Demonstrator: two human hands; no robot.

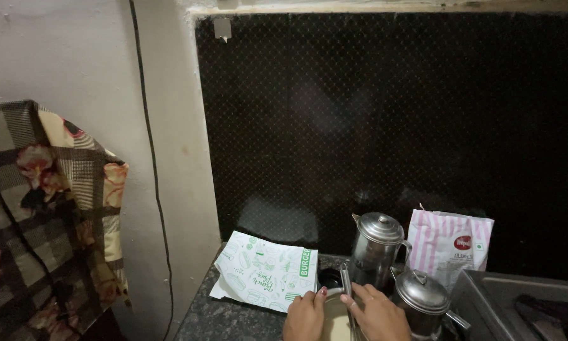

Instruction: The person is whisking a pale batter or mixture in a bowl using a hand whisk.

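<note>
Two hands are down at the bottom, side by side on a dark stone table [233, 319]. Two shiny metal pots with lids stand there: a tall pot [375, 249] at the back and a short pot [423, 302] in front of it, on the right. There is one white paper box [265, 271] with green drawings, one pink and white striped bag [449, 246], one pale round bowl [336, 319] and one thin metal stick [346, 279] that may be tongs or a spoon handle.

The left hand [304, 316] lies flat on the near rim of the bowl, fingers loose and together, holding nothing. Its fingertips reach almost to the paper box.

The right hand [375, 314] is partly curled. Its first finger touches the metal stick, but I cannot tell if it really grips it. The stick stands up between the two hands, just in front of the tall pot. The short pot sits right beside the right hand.

A flowery checked cloth [47, 215] hangs on the left. A grey sink [518, 303] is at the right.
</note>
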